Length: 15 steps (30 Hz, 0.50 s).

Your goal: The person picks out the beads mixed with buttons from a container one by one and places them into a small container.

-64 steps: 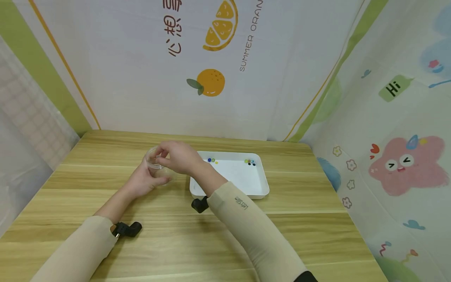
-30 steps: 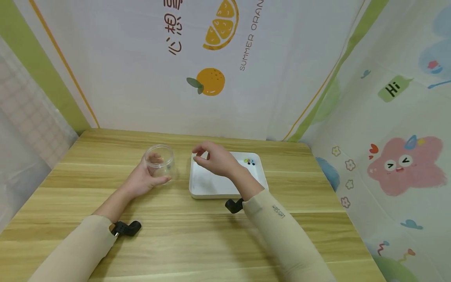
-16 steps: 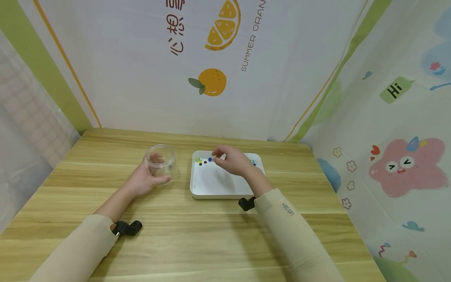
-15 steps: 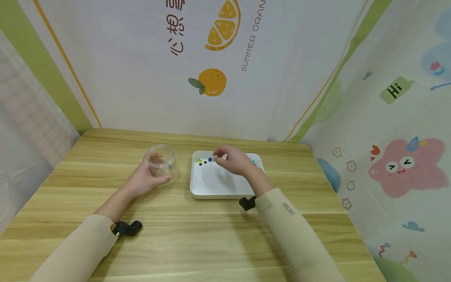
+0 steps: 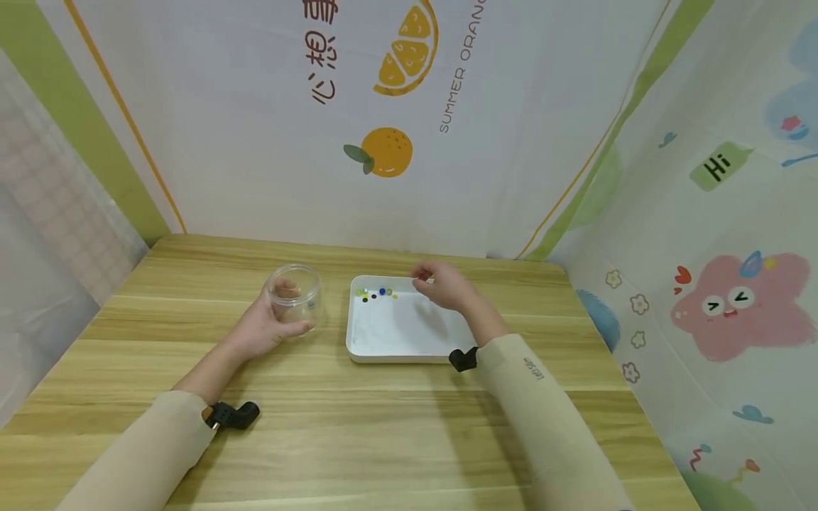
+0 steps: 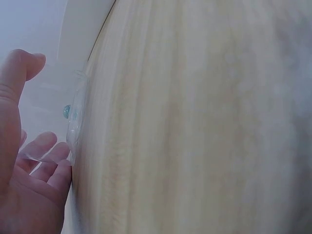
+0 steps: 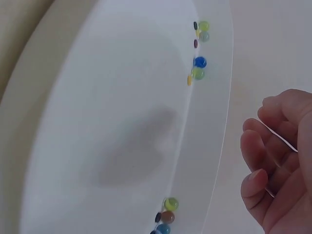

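My left hand [image 5: 263, 323] holds a clear, lidless plastic jar [image 5: 300, 292] upright on the table, thumb and fingers round its sides. In the left wrist view a teal marble [image 6: 67, 111] shows at the jar's bottom. To the right, several marbles and small flat dark and yellow pieces lie in a shallow white tray [image 5: 409, 330]. A blue marble [image 7: 200, 62] sits in the group on the left; a yellow-green marble [image 7: 170, 204] and a brown marble [image 7: 167, 217] belong to the other group. Above the tray's far edge hovers my right hand [image 5: 444, 285], fingers loosely curled, nothing visible between them.
All of this stands on a wood-grain table [image 5: 332, 433]. A printed white curtain [image 5: 255, 177] hangs behind the table's far edge, and another patterned curtain [image 5: 716, 234] is at the right side. A black wrist camera [image 5: 235, 415] sticks out from the left sleeve.
My right hand has gone from the jar's mouth to over the tray, then along its far side to the right, uncovering the left group of marbles. My left hand and the jar stay put.
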Tool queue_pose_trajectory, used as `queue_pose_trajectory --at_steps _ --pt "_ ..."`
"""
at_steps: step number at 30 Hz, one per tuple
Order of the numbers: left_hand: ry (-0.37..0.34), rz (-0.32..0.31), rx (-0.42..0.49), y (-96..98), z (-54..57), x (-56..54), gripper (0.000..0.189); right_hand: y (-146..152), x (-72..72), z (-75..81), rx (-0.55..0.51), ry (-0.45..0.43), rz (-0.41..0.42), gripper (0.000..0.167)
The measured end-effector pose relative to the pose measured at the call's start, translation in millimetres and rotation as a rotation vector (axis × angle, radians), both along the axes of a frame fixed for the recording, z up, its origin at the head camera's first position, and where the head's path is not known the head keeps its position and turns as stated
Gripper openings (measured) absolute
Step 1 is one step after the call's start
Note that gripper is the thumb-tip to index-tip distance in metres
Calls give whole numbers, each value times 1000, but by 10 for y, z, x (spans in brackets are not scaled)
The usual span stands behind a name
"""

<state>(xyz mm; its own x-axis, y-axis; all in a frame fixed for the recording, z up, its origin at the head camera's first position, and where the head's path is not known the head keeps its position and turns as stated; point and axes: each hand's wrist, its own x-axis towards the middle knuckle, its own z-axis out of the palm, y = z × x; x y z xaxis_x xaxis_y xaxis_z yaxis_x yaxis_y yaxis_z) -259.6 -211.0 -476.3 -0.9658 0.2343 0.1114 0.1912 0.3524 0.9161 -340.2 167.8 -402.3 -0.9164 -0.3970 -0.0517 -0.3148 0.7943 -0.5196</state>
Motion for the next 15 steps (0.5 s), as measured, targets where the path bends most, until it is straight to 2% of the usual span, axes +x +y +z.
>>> queue_pose_trajectory --at_steps 5,15 --pt "-1 3 5 -1 -14 3 88 150 -27 -22 31 -2 -32 34" --pt "-2 3 6 -5 -4 8 88 434 -43 -4 164 -20 -137 26"
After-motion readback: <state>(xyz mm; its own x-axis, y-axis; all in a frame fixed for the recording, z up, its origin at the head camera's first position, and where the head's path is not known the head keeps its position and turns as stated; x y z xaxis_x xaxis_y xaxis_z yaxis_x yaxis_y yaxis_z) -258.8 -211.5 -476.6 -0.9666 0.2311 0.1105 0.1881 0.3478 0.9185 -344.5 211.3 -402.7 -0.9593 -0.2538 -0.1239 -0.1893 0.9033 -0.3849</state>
